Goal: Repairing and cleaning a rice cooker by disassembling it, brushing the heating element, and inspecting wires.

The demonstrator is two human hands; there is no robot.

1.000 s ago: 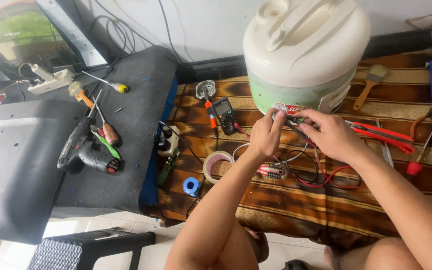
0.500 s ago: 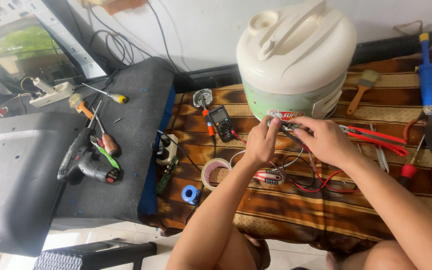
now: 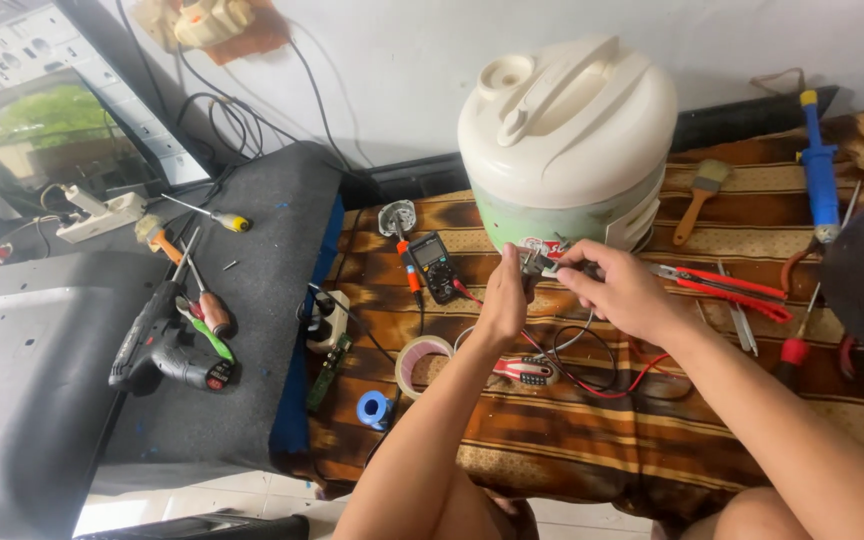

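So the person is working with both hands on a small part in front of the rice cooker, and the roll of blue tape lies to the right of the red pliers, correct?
Not quite. The blue tape roll lies far to the left of the red pliers, near the cloth's left edge. The rest holds: the head view shows the left hand and right hand meeting on a small part in front of the rice cooker.

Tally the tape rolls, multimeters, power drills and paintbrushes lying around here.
Tape rolls: 2, beige roll and blue roll
Multimeter: 1
Power drill: 1
Paintbrush: 1
Total: 5
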